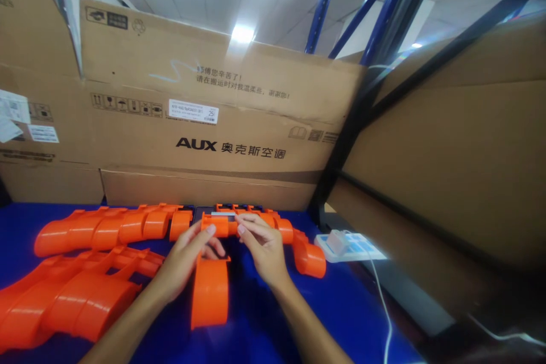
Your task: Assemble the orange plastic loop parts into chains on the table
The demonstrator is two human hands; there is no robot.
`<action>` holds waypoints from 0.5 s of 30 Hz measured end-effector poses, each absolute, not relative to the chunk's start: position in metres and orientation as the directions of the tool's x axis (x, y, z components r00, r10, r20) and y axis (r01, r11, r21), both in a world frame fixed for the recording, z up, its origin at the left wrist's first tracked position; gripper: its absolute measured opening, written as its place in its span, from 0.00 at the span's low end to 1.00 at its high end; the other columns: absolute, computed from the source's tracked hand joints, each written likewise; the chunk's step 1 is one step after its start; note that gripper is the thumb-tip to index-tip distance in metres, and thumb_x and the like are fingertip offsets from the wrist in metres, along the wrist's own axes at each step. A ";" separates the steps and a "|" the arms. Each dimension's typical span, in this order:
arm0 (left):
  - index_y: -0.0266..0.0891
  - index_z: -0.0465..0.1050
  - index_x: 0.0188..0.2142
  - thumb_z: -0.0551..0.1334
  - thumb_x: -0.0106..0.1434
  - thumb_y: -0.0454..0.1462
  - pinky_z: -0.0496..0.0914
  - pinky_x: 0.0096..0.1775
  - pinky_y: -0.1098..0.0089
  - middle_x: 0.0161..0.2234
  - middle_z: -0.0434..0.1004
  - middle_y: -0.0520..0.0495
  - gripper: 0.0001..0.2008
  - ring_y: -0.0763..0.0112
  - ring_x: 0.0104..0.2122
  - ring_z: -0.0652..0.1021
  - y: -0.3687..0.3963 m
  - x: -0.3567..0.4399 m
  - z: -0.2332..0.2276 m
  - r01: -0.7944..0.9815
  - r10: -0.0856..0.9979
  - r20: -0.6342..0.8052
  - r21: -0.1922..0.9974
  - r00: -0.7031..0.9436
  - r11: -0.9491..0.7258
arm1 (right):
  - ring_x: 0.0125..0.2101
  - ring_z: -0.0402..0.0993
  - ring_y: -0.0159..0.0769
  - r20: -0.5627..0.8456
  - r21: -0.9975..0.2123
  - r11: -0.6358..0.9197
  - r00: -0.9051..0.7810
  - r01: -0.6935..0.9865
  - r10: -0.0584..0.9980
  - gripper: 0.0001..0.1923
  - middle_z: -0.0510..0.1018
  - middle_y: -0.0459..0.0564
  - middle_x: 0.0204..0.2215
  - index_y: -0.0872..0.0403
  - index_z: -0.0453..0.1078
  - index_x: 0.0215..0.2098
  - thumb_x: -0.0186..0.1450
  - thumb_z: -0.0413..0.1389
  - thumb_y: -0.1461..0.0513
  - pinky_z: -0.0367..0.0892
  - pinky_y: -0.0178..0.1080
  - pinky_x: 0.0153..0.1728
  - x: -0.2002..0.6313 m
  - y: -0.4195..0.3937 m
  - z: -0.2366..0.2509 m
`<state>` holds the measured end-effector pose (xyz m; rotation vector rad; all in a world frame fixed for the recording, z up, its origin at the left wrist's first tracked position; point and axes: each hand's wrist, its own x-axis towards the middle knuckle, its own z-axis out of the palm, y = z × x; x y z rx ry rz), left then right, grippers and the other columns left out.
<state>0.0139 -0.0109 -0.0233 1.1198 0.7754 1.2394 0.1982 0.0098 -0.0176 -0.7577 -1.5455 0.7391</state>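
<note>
My left hand point(187, 247) is closed around an orange curved plastic piece point(218, 226), its thumb lying on the front of it. At the right end of that piece, my right hand point(267, 244) has thumb and fingertips pinched together; what is between them is too small to make out. A thin pale strip point(222, 214) shows along the top, just left of the right fingertips. Below my left hand, a larger orange ring-shaped piece point(211, 293) stands on the blue surface point(251, 318), apart from the right hand.
Rows of orange pieces lie at the back left point(136, 226), front left point(81, 296) and right point(309, 259). A white power strip point(350, 246) with a plugged-in charger and white cable point(384, 307) sits at the right. Cardboard point(239, 119) walls the back beside a black post point(345, 131).
</note>
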 end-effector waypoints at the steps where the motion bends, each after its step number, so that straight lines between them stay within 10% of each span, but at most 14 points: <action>1: 0.38 0.71 0.41 0.62 0.65 0.49 0.68 0.29 0.73 0.28 0.79 0.47 0.17 0.71 0.25 0.76 -0.011 0.014 -0.024 -0.310 0.969 0.127 0.949 0.214 -0.056 | 0.41 0.76 0.42 0.588 -0.801 0.595 -0.107 0.061 0.802 0.11 0.79 0.53 0.45 0.46 0.80 0.45 0.65 0.61 0.57 0.74 0.44 0.39 0.198 0.010 -0.018; 9: 0.38 0.72 0.40 0.63 0.63 0.49 0.67 0.29 0.72 0.30 0.79 0.46 0.16 0.71 0.25 0.76 -0.007 0.013 -0.028 -0.265 0.967 0.132 0.962 0.218 -0.072 | 0.44 0.75 0.42 0.618 -0.745 0.649 -0.208 0.154 0.758 0.11 0.79 0.52 0.42 0.48 0.80 0.45 0.68 0.58 0.57 0.70 0.44 0.46 0.202 0.012 -0.009; 15: 0.37 0.73 0.37 0.67 0.59 0.49 0.68 0.27 0.74 0.28 0.79 0.47 0.17 0.73 0.23 0.75 -0.006 0.012 -0.025 -0.374 0.992 0.057 0.927 0.116 -0.010 | 0.40 0.72 0.41 0.463 -0.514 0.654 -0.462 0.555 0.756 0.04 0.78 0.50 0.35 0.51 0.77 0.34 0.66 0.59 0.62 0.66 0.43 0.45 0.225 0.013 -0.002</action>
